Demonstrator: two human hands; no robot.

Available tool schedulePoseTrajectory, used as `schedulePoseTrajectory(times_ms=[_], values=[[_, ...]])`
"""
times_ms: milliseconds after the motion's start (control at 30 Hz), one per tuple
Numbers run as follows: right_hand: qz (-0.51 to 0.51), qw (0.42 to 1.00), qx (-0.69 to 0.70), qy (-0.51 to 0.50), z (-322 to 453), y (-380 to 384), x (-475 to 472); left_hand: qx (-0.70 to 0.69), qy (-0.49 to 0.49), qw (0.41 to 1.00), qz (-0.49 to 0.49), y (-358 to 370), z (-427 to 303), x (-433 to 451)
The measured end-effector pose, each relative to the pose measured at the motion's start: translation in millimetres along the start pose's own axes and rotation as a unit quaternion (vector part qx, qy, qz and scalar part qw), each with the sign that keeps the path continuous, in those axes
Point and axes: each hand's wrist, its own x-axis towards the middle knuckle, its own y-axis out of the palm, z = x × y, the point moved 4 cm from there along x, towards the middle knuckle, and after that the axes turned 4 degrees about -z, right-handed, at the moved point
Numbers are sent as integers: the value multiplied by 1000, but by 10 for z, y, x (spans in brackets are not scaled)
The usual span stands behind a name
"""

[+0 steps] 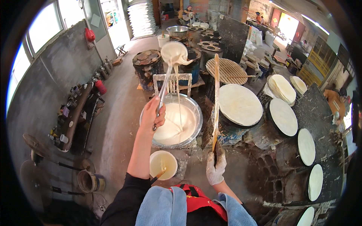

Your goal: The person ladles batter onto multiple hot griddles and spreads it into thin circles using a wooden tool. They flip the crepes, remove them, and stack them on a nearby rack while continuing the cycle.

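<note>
My left hand [153,114] grips the handle of a metal ladle [174,53], raised above a large metal basin of pale batter [173,124]. Batter coats the ladle and falls from it in a thin string into the basin. My right hand [216,163], in a soiled white work glove, holds a long batter-crusted wooden stick [216,96] upright, to the right of the basin. Beyond the stick, a round white sheet [241,104] lies on a griddle. A bucket of yellowish liquid [163,163] with a brush in it stands between my arms.
More round griddles with white sheets [283,117] curve down the right side. Behind the basin are a batter-crusted rack [172,77], drum stoves [148,66] and a slatted round tray [226,70]. At the left stand a bench [75,121] and a bucket [91,181]. Other people are farther off.
</note>
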Motion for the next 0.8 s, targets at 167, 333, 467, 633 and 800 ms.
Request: schedulePoseTrajectory(times_ms=[167,333,467,633,800], values=[[22,999,-3,40,-182,208,13,-52,-133,988,-53,-613,741,439],[-14,975,86,205,-484,220,-126,-19,-134,989,-51,-580,660,233],[-18,963,78,259,-640,138,-206,38,-83,996,-17,-463,542,-21],[-35,938,86,334,-801,131,-401,-11,-230,973,-5,-579,1016,144],[-102,942,31,319,-903,-241,-634,-36,-310,949,36,-364,1226,-80]])
